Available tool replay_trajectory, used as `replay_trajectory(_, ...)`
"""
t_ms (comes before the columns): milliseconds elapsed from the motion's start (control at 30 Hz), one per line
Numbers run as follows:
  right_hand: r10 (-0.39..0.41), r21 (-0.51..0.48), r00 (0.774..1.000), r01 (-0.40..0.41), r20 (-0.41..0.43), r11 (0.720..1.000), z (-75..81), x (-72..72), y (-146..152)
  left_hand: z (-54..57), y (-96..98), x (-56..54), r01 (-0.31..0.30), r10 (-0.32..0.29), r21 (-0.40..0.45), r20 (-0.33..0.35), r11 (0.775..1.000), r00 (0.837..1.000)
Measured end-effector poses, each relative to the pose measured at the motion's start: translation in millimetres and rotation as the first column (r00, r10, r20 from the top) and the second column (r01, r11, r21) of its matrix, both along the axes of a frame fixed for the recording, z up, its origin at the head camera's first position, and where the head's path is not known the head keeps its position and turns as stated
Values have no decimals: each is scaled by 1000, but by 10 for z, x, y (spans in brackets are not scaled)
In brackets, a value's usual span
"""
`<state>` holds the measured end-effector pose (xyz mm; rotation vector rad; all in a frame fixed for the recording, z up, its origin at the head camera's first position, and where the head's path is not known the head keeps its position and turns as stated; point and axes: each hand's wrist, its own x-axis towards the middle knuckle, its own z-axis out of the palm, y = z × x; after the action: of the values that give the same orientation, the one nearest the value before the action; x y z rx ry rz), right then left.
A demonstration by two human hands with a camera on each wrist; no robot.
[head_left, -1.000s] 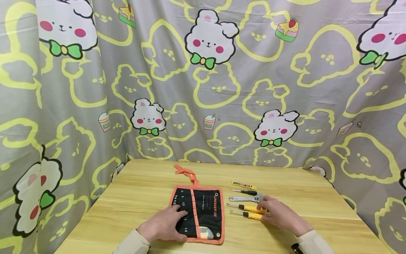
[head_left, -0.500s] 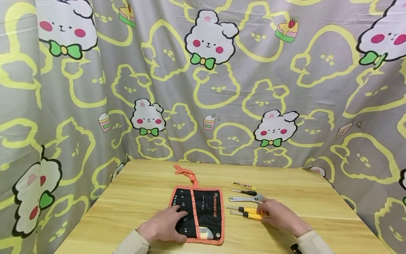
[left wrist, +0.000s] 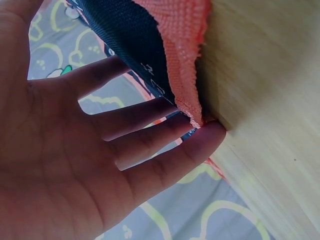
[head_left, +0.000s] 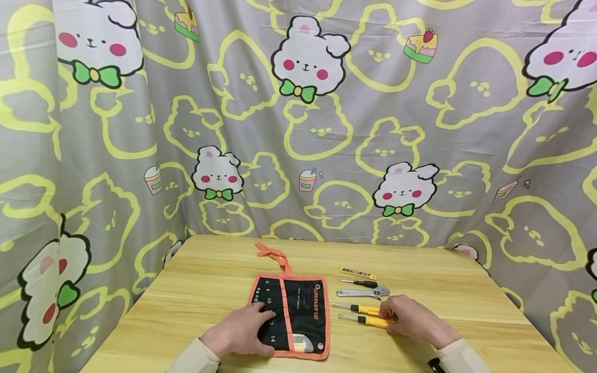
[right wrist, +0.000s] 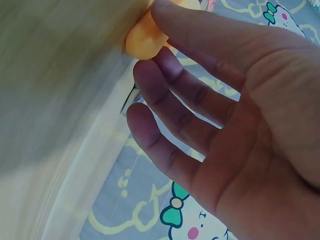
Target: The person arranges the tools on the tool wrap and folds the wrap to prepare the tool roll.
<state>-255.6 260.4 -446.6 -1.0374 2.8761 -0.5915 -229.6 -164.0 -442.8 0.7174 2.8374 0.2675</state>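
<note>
A black tool pouch with orange trim and printed numbers lies flat on the table. My left hand rests on its left side, fingers spread and mostly straight; the left wrist view shows the fingertips partly hidden by the orange edge. To the right of the pouch, my right hand pinches the handle end of the nearer yellow screwdriver between thumb and fingers. In the right wrist view that yellow handle is at the thumb tip. A second yellow screwdriver lies just beyond, its handle end hidden by the right hand.
Beyond the screwdrivers lie an adjustable wrench, a small black screwdriver and a flat yellow packet. A grey and yellow object shows in the pouch. An orange strap trails behind it. Patterned curtains surround the table.
My right hand has shifted slightly toward me, and the nearer yellow screwdriver has moved a little toward me, away from the other one. My left hand and the pouch have stayed put.
</note>
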Motion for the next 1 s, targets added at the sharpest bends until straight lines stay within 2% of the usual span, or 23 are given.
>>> replay_trajectory(133, -12, 6, 999, 11, 29, 1000, 8, 12, 8, -8, -3, -4, -2, 2, 0, 3, 1000, 1000)
replay_trajectory(367, -4, 9, 999, 4, 34, 1000, 14, 26, 9, -11, -4, -10, -8, 8, -6, 17, 1000, 1000)
replay_trajectory(700, 5, 23, 1000, -5, 1, 1000, 25, 23, -1, -15, -7, -6, -10, 10, -2, 16, 1000, 1000)
replay_trajectory(1000, 49, 22, 998, -49, -28, 999, 74, 2, -38, -19, -10, -12, -9, 9, -7, 13, 1000, 1000)
